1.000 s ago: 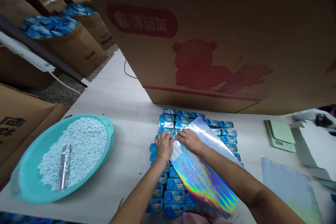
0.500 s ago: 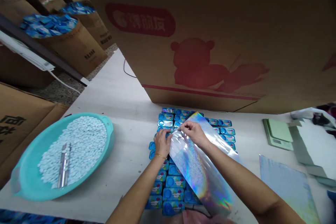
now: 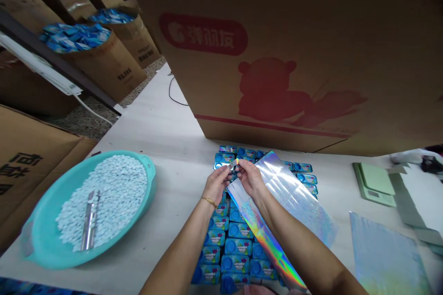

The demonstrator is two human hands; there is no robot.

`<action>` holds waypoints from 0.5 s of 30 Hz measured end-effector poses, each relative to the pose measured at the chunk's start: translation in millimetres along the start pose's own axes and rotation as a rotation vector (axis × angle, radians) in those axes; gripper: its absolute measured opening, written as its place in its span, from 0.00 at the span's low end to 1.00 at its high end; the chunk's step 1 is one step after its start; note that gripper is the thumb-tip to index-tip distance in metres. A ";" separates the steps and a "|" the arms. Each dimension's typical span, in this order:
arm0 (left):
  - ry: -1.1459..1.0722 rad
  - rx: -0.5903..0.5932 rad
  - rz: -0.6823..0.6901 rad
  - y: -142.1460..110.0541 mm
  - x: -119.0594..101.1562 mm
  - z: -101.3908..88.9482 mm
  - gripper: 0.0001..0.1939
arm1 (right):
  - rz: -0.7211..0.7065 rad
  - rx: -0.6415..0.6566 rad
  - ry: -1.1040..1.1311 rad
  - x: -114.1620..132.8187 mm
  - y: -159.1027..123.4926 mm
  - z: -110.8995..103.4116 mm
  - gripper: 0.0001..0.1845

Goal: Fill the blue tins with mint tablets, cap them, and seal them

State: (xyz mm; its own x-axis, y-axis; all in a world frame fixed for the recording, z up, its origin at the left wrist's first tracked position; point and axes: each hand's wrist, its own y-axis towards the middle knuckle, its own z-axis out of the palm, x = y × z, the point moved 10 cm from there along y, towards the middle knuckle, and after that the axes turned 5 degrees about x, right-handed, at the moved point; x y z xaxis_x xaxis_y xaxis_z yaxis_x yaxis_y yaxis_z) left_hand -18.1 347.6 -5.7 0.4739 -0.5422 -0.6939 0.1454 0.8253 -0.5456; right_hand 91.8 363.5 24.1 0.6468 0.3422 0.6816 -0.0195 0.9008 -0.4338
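Observation:
A small shiny strip (image 3: 234,163) is pinched between the fingertips of my left hand (image 3: 217,185) and my right hand (image 3: 251,178). Both hands are closed, held close together over rows of small blue tins (image 3: 238,246). Beneath my right hand and forearm, a silvery holographic sheet (image 3: 294,193) lies slantwise across the tins, its lower left edge folded or curled into rainbow colours. Some tins are hidden by the sheet and my arms.
On the left stands a turquoise basin (image 3: 44,212) of pale blue tablets (image 3: 117,193) with a metal scoop (image 3: 89,226). A large carton (image 3: 277,115) rises behind the tins. At right are a green scale (image 3: 375,182) and another shiny sheet (image 3: 387,253).
My fingers have come off the sheet's corner and now hold a small strip above it. The sheet has shifted and its left edge now curls. The view has moved slightly.

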 end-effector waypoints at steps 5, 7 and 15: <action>-0.135 -0.035 -0.051 7.7 -5.8 -3.5 0.11 | -0.012 -0.041 0.071 -9.5 5.8 1.5 0.09; -0.152 -0.040 -0.048 11.0 -8.3 -5.6 0.10 | -0.033 -0.076 0.075 -10.8 7.3 -0.1 0.09; -0.245 -0.057 -0.020 20.7 -15.0 -17.2 0.09 | -0.095 -0.193 0.063 -14.7 13.8 -5.2 0.11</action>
State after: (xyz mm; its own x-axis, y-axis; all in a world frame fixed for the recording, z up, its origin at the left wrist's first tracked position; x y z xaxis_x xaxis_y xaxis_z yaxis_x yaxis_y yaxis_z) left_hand -37.1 370.1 -14.7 0.6691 -0.4983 -0.5514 0.1113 0.8007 -0.5886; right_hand 85.9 369.5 5.0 0.6856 0.2356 0.6888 0.1861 0.8580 -0.4787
